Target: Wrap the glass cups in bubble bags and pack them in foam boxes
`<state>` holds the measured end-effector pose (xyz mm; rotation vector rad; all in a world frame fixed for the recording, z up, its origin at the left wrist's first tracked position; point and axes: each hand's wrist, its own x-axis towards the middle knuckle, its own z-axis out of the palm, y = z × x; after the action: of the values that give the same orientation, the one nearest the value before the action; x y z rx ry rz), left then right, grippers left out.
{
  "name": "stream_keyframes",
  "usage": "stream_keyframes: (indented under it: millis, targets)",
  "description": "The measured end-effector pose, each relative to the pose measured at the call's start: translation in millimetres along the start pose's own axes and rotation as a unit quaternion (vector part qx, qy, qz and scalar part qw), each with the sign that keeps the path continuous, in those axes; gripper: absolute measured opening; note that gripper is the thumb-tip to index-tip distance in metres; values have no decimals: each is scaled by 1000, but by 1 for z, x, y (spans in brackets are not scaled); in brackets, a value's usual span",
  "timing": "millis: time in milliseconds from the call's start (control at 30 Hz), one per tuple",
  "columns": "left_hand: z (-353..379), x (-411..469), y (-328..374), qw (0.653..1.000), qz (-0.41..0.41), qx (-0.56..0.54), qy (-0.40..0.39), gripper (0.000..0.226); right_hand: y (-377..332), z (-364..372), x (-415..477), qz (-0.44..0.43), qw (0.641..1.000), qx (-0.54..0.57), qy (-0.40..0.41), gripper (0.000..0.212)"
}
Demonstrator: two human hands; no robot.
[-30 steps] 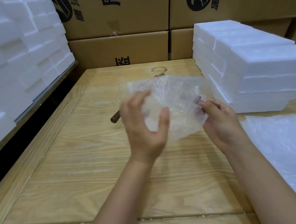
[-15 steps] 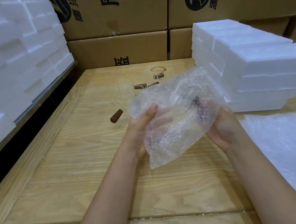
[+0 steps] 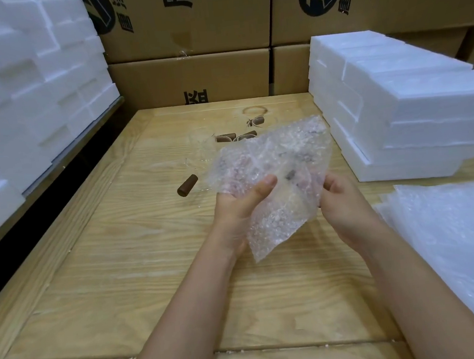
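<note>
A clear bubble bag (image 3: 276,181) hangs over the middle of the wooden table (image 3: 122,262), held from both sides. My left hand (image 3: 241,207) grips its left edge with the thumb on top. My right hand (image 3: 345,200) pinches its right edge. A dark shape shows faintly through the bag; I cannot tell whether a cup is inside. Clear glass cups (image 3: 202,149) with brown handles (image 3: 187,185) lie on the table behind the bag. White foam boxes (image 3: 415,121) are stacked at the right.
More foam boxes (image 3: 25,98) are piled high along the left. A stack of bubble bags (image 3: 465,244) lies at the near right. Cardboard cartons (image 3: 191,76) wall off the back. A dark gap (image 3: 38,204) runs beside the table's left edge.
The bag has turned from flat and facing me to tilted, with one corner pointing down. My left hand moved from in front of the bag to gripping its left edge.
</note>
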<state>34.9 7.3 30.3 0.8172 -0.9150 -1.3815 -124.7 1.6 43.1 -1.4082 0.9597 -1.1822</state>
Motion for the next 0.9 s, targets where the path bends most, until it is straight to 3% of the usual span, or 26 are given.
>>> stream_keyframes:
  millis: [167, 267, 333, 433, 500, 567, 667, 733, 800, 900]
  targets:
    - [1, 1, -3, 995, 47, 84, -9, 54, -4, -6, -2, 42, 996, -12, -77, 22]
    - [10, -1, -8, 994, 51, 98, 6, 40, 0, 0, -3, 55, 993, -44, -93, 13]
    - [12, -3, -7, 996, 48, 81, 6, 57, 2, 5, -3, 59, 995, -35, -79, 11]
    - [13, -6, 3, 1000, -18, -19, -16, 111, -1, 8, -3, 55, 997, 3, -51, 13]
    - [10, -7, 10, 995, -37, -85, -40, 111, -1, 6, -3, 49, 998, 11, -36, 23]
    - [5, -5, 14, 994, -49, -96, -3, 111, -2, 3, -3, 47, 999, 9, -25, 27]
    - [5, -5, 14, 996, -46, -20, 74, 99, -3, 2, -3, 35, 999, -17, -25, 21]
    - [8, -6, 10, 996, -27, 41, 71, 84, -3, 1, -3, 32, 998, -47, -32, 14]
    - [11, -8, 6, 998, -7, 34, 55, 70, -2, 1, -3, 30, 996, -81, -35, 13]
    - [15, -9, 5, 999, 19, 1, 34, 86, -3, 2, -3, 22, 992, -113, -54, 21]
